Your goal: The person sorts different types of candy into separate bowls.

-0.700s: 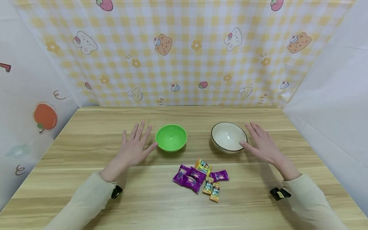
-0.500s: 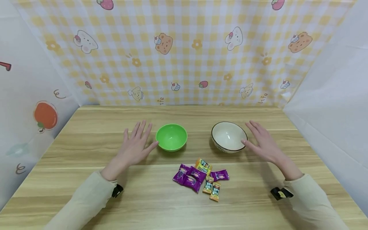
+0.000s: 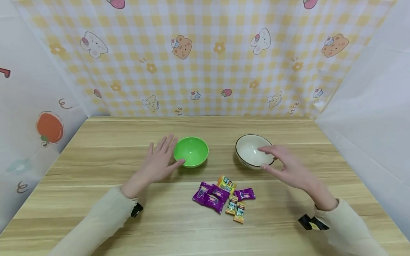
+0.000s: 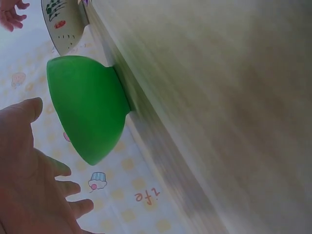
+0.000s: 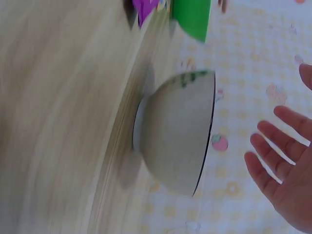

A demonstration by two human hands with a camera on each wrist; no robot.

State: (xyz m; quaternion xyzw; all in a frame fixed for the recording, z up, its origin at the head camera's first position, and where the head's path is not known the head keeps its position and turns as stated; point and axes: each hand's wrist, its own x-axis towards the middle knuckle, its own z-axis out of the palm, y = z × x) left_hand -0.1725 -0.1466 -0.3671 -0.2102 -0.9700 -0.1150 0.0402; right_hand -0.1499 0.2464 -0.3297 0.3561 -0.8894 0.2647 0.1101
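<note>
A green bowl [image 3: 191, 152] stands upright on the wooden table, left of a white bowl with a dark rim [image 3: 251, 151]. My left hand [image 3: 157, 163] is spread at the green bowl's left side, its thumb overlapping the rim in the head view. In the left wrist view, the green bowl [image 4: 87, 105] shows beside the bare fingers. Over the white bowl's right rim reaches my right hand [image 3: 289, 169], thumb and fingers apart and holding nothing. The right wrist view has the white bowl [image 5: 178, 131] to the left of the relaxed fingers [image 5: 275, 153].
In front of the bowls lies a small pile of purple candy packets [image 3: 213, 199], with a yellow packet [image 3: 226, 185] and two small yellow-orange packets [image 3: 239, 212] by it. A checked cloth [image 3: 205, 71] hangs behind the table.
My left hand has moved right, closer over the green bowl. My right hand has moved left over the white bowl's rim, its fingers bending inward. The bowls and packets stay put.
</note>
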